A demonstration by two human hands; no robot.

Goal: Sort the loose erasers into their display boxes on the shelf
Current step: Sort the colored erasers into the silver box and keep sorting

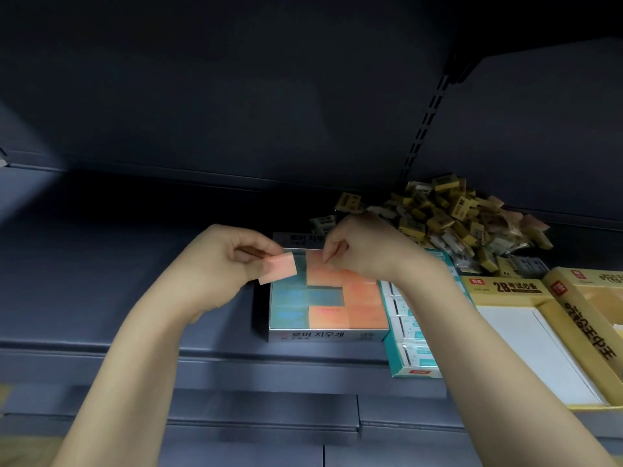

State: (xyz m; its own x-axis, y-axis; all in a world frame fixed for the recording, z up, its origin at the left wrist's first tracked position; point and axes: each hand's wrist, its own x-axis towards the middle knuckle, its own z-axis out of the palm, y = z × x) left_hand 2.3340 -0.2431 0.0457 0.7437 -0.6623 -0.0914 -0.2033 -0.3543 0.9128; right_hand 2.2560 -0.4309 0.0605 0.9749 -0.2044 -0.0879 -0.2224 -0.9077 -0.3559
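Pinching one orange eraser, the left hand waited while the right hand's fingertips seated another in the half-filled display box; the loose pile by the shelf's back edge remained unsorted.

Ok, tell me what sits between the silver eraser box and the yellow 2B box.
In the head view, a teal-edged display box of white erasers lies between the silver box and the yellow 2B box.

Grey shelf — display boxes, loose eraser pile on it.
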